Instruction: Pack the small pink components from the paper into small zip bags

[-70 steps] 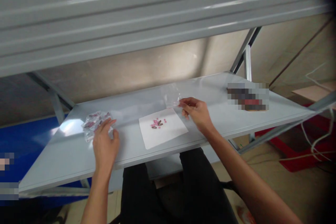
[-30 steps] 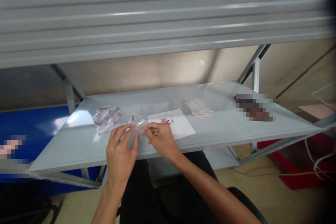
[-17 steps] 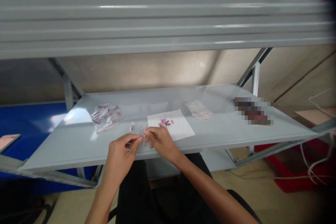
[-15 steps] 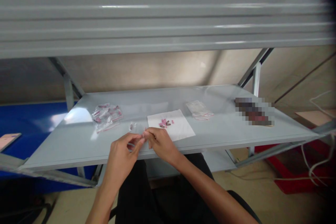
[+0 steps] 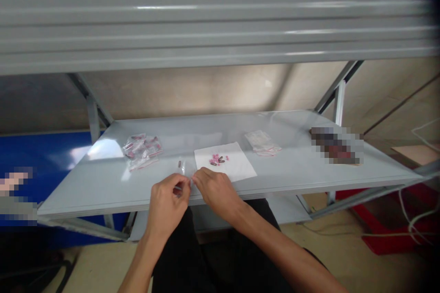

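At the front of the grey table, my left hand (image 5: 171,194) pinches the edge of a small clear plastic bag (image 5: 183,168). A dark capsule (image 5: 179,164) shows inside the bag, which hangs beyond my fingertips. My right hand (image 5: 217,191) is pinched at the same edge, its fingertips close to the left ones. Just past the right hand lies a white sheet of paper (image 5: 240,165), bearing a small heap of pink tablets (image 5: 216,158) and several dark capsules (image 5: 213,164). My fingers partly hide the bag's edge.
A pile of filled clear bags (image 5: 142,149) lies on the left of the table (image 5: 85,187). Flat clear bags (image 5: 263,142) are stacked right of the paper. A blurred-out object (image 5: 333,146) lies farther right. A ribbed grey shelf (image 5: 220,23) overhangs the back.
Both hands have stayed together at the bag; my fingertips have drawn slightly apart along its edge. The bag has turned a little more upright. The view has shifted slightly.
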`<action>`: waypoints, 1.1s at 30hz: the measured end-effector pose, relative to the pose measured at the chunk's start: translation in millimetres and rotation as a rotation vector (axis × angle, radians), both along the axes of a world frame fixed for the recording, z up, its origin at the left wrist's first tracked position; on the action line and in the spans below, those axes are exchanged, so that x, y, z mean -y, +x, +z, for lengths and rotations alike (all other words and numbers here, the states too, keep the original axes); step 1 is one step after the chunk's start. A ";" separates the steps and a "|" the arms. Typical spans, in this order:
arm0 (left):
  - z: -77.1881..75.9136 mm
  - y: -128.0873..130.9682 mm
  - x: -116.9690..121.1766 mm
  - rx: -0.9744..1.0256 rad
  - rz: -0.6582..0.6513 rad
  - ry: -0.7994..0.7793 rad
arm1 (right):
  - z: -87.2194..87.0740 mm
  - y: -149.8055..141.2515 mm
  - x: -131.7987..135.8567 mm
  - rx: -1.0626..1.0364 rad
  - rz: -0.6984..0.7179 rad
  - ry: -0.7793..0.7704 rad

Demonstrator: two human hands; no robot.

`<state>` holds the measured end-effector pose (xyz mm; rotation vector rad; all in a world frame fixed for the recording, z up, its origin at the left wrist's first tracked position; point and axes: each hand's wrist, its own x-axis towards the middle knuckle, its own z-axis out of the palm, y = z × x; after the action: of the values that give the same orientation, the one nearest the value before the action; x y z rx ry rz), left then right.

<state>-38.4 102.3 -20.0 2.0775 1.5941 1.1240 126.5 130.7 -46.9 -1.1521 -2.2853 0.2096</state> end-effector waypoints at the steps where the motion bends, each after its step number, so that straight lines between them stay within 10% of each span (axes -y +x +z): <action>1: -1.6 -1.2 -0.6 -0.028 0.059 0.052 | 2.9 -1.3 1.4 0.011 -0.041 -0.004; 7: -7.4 5.0 3.0 -0.091 0.236 0.265 | 15.8 -5.6 1.2 -0.131 -0.231 -0.094; 14: -0.7 23.6 6.4 0.327 0.179 0.230 | 37.5 15.8 -32.1 -0.753 0.145 -0.555; 22: -3.4 19.9 -18.2 1.116 -0.056 -0.460 | 52.6 44.9 -54.2 -0.960 0.200 -0.614; 33: -19.7 29.4 -59.5 0.932 0.037 -0.228 | 20.7 74.2 -71.6 -0.901 0.009 -0.635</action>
<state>-8.9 161.8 -39.7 1.0855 1.1901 1.5122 200.7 202.3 -26.2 -1.0138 -1.4275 1.2457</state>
